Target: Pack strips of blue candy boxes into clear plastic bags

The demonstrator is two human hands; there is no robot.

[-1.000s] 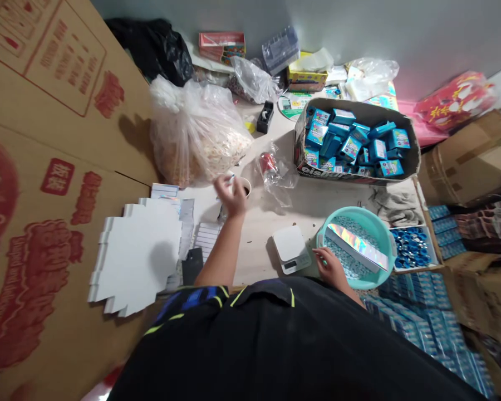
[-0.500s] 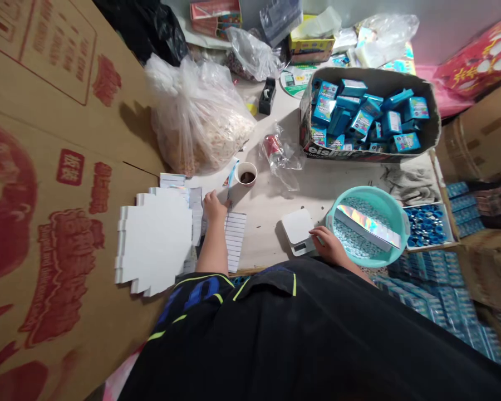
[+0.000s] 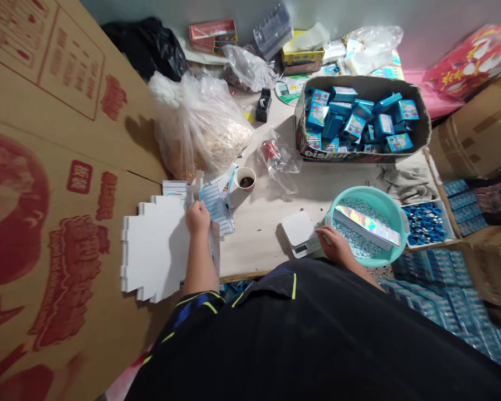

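My left hand (image 3: 197, 217) is closed at the edge of a lined label sheet (image 3: 215, 209), which is raised and tilted beside the stack of white cardboard blanks (image 3: 156, 250). Just right of the small white scale (image 3: 298, 229), my right hand (image 3: 333, 243) rests with fingers apart and nothing in them. A turquoise basin (image 3: 404, 223) of small light-blue pieces, with a shiny long box (image 3: 365, 224) lying in it, is beside that hand. The paper cup (image 3: 245, 179) with dark liquid stands behind the sheet.
Behind the basin, an open carton (image 3: 359, 156) holds many blue boxes (image 3: 354, 127). A stuffed plastic bag (image 3: 204, 122), a tape dispenser (image 3: 263, 105) and a crumpled clear wrapper (image 3: 278, 161) lie farther back. A large cardboard box (image 3: 67, 223) borders the left side.
My left hand has moved left and closed on the label sheet, which is now lifted and shifted left and away from me. My right hand has drawn slightly right, off the scale's edge.
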